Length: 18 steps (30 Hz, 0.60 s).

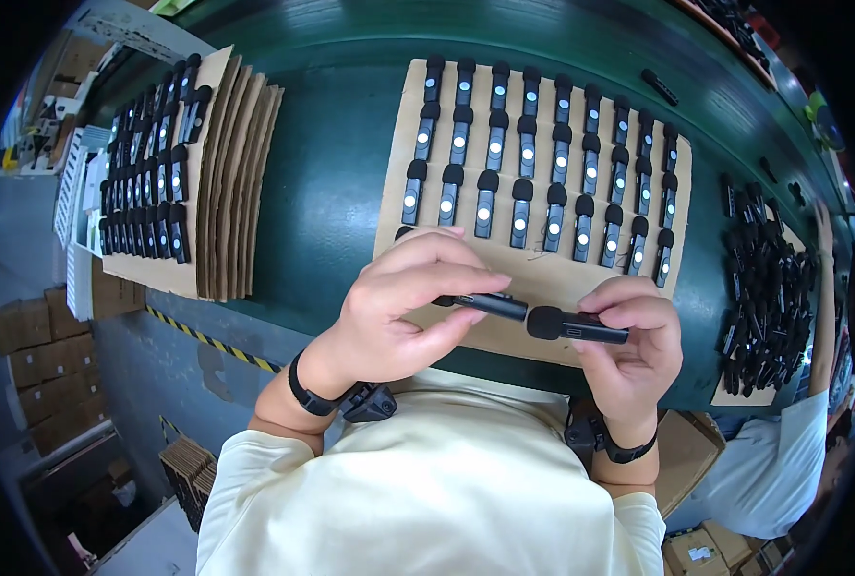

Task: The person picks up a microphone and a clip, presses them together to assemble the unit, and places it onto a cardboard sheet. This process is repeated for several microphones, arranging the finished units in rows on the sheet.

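My left hand (403, 302) pinches a small black clip-on microphone (496, 305) between thumb and fingers; part of it is hidden by the fingers. In my right hand (638, 346) is a second black microphone (590, 330), its foam-covered tip pointing left. The two microphones lie end to end, very close together; whether they touch I cannot tell. Beneath and beyond my hands a cardboard sheet (533, 274) bears rows of similar microphones (521, 213) with foam tips and pale round spots. Behind my left hand another dark tip (404, 231) peeks out.
To the left, stacked cardboard sheets (245, 182) carry more microphones (144, 178) on top. A heap of black microphones (768, 288) lies at the right. One loose piece (660, 87) rests on the green table (336, 144). Another person's arm (823, 307) reaches in at the far right.
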### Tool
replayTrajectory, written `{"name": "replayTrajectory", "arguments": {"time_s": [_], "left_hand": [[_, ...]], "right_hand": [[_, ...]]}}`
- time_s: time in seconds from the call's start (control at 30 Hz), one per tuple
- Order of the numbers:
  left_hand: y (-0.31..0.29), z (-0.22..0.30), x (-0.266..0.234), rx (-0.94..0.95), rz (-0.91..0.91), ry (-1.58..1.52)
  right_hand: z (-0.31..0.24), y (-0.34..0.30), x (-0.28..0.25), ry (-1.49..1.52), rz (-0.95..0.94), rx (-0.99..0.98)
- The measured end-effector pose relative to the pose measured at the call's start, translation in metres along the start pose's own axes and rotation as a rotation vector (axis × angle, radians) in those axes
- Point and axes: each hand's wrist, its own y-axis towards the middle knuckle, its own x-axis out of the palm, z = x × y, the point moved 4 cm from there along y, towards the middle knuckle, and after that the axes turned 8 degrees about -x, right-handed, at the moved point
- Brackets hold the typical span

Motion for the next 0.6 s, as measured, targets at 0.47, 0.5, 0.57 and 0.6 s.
{"name": "replayTrajectory", "arguments": {"time_s": [0.47,0.5,0.57,0.6], "left_hand": [[-0.005,-0.013,0.007,-0.109,0.016,-0.18],[-0.006,-0.014,0.007,-0.111,0.001,-0.179],[-0.007,-0.015,0.007,-0.113,-0.011,-0.18],[-0.007,-0.014,0.006,-0.089,0.016,-0.166]], "right_hand": [[-0.001,0.015,0.034,-0.362,-0.395,-0.222],[0.0,0.015,0.037,-0.349,-0.401,-0.227],[0.002,0.016,0.039,-0.336,-0.409,-0.23],[0.002,0.017,0.04,-0.338,-0.412,-0.25]]}}
